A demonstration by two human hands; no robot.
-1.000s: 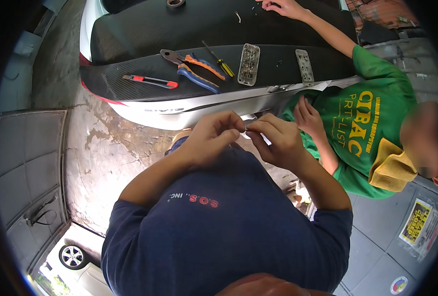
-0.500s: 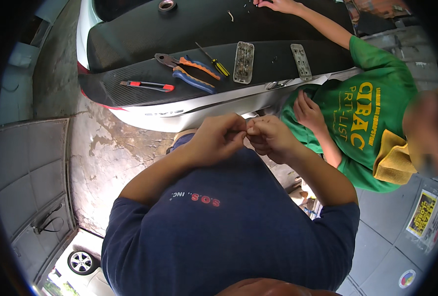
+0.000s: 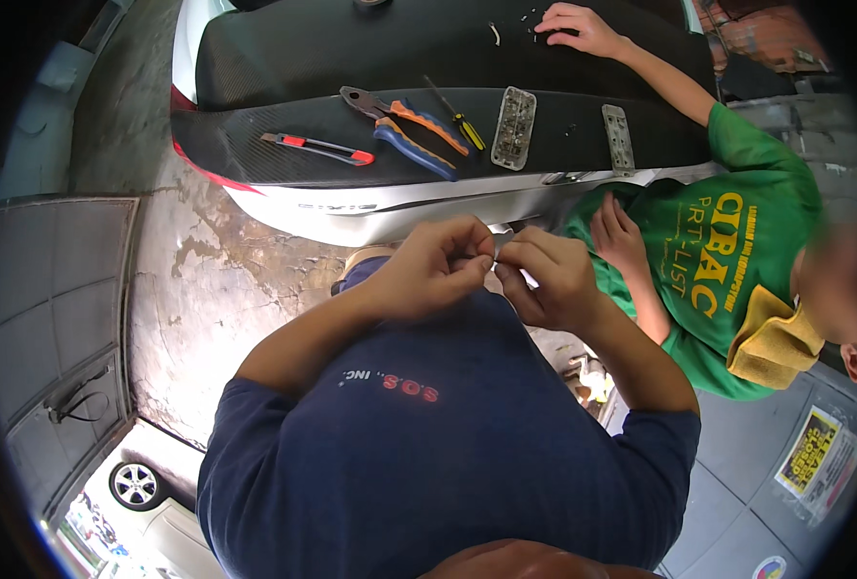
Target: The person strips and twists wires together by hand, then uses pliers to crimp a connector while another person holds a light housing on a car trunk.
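My left hand (image 3: 435, 268) and my right hand (image 3: 556, 278) meet in front of my chest, close to the car's rear edge. Thumb and forefinger of the left are pinched together. The right also pinches at the same spot, its lower fingers loosely curled. Whatever tiny piece lies between the fingertips is too small to name. Beyond them on the dark car trunk lid (image 3: 284, 106) lie pliers (image 3: 414, 140) with blue and orange handles, a yellow-handled screwdriver (image 3: 469, 130), a red and black utility knife (image 3: 320, 148) and a clear case (image 3: 514, 128) of small parts.
At my right a co-worker in a green shirt (image 3: 718, 241) reaches a hand (image 3: 583, 31) over tiny pieces on the trunk lid. A second narrow clear case (image 3: 618, 140) lies near that person. A metal gate (image 3: 71, 328) stands at the left.
The view has shifted, so the car and tools sit farther right. My right hand's lower fingers have loosened, while both pinches stay together. The co-worker's far hand has come slightly nearer.
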